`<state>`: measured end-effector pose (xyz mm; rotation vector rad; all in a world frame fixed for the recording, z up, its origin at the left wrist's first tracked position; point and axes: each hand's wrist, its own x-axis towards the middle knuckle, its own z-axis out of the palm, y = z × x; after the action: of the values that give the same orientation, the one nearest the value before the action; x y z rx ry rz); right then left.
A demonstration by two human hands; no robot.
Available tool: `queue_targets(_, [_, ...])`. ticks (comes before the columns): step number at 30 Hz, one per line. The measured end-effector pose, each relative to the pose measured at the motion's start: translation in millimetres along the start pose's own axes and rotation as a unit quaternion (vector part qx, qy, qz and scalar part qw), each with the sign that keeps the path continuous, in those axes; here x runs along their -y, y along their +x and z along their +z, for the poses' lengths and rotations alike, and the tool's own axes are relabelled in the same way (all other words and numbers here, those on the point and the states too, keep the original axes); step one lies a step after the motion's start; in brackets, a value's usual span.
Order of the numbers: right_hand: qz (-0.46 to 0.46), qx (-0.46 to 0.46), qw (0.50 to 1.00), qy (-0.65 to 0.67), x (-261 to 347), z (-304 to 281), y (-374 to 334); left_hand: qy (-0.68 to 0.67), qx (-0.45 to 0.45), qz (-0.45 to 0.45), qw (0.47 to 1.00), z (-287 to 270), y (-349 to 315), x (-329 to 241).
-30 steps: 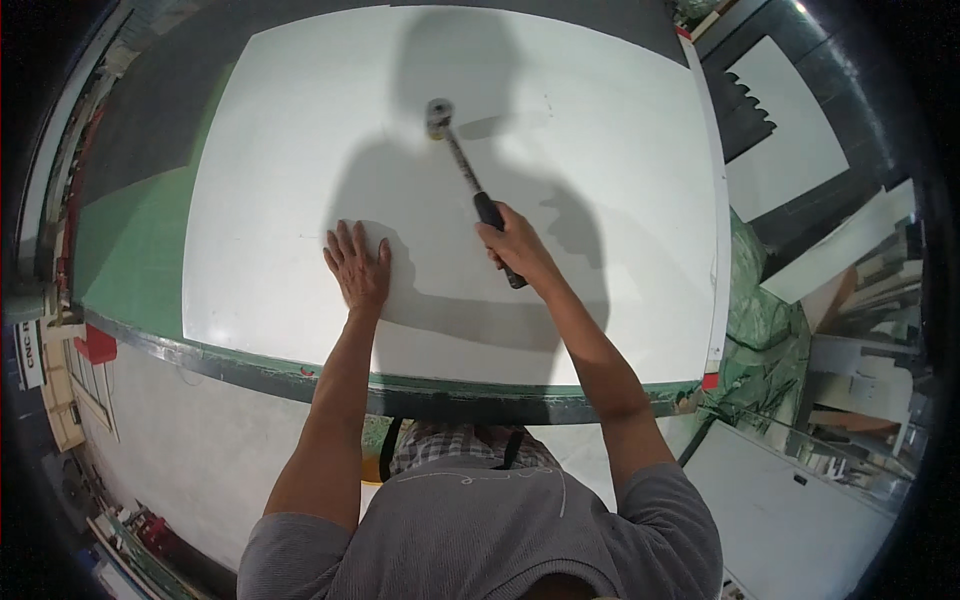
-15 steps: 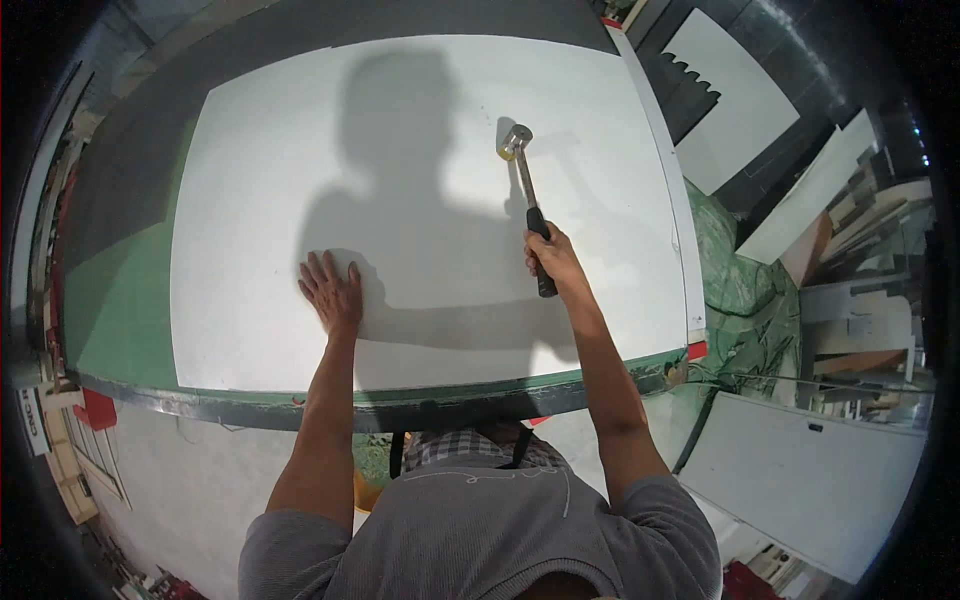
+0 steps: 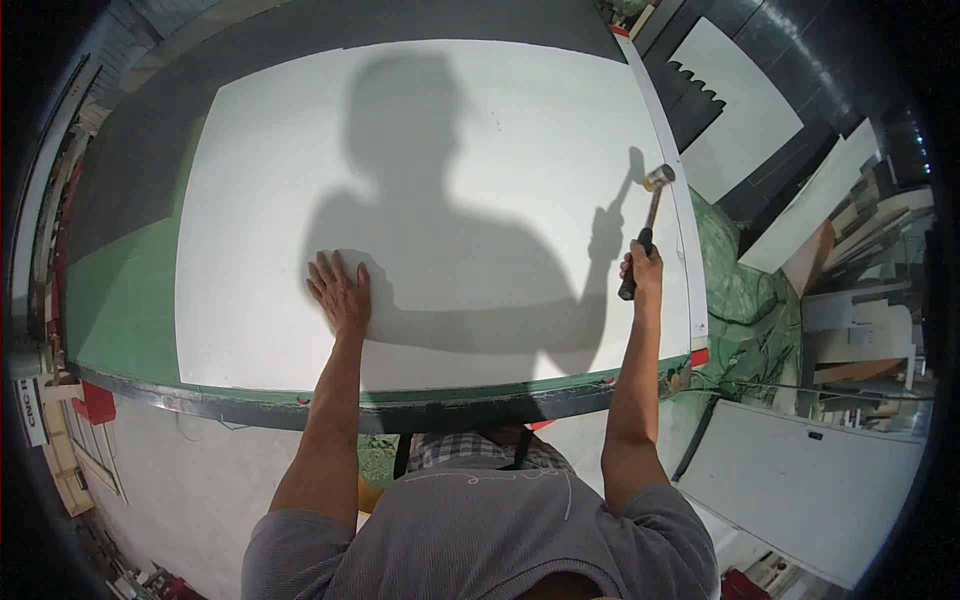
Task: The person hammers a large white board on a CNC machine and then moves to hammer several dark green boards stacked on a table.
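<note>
A large white sheet lies flat on the worktable, with my shadow across it. My left hand rests on the sheet's near left part, palm down and fingers spread. In my right hand is a hammer, gripped by its black handle. Its head, metal with a yellowish face, is raised over the sheet near the right edge, apart from its shadow. Along that edge runs a long white strip.
Green and dark grey covering shows on the table left of the sheet. The table's dark front edge is close to my body. Right of the table are green plastic sheeting, cut white panels and a white cabinet-like panel.
My right hand has carried the hammer rightward, from the middle right of the sheet to near its right edge. The left hand has stayed in place on the sheet.
</note>
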<state>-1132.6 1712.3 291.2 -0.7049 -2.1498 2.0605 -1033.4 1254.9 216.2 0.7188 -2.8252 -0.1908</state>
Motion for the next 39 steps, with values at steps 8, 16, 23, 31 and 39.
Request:
queue_targets(8, [0.011,-0.057,0.998,0.001,-28.0,-19.7,2.3,-0.012,-0.01,0.011,1.0,-1.2,-0.5,0.6])
queue_targets(16, [0.006,-0.057,0.998,-0.025,-57.9,-32.9,10.6,-0.012,0.043,-0.02,0.999,-9.3,1.1,-9.1])
queue_targets(23, [0.014,-0.029,0.997,-0.07,-32.6,-44.0,-20.2,-0.015,0.02,0.001,1.0,-6.8,-2.5,-4.7])
queue_targets(31, [0.139,0.071,0.985,-0.066,-16.9,-52.1,-194.6,-0.006,0.019,0.0,1.0,-14.1,-2.5,-8.5])
queue_targets(39, [0.155,0.121,0.98,-0.007,-31.8,-78.3,-220.9,0.044,-0.035,0.028,0.998,15.4,-1.9,9.0])
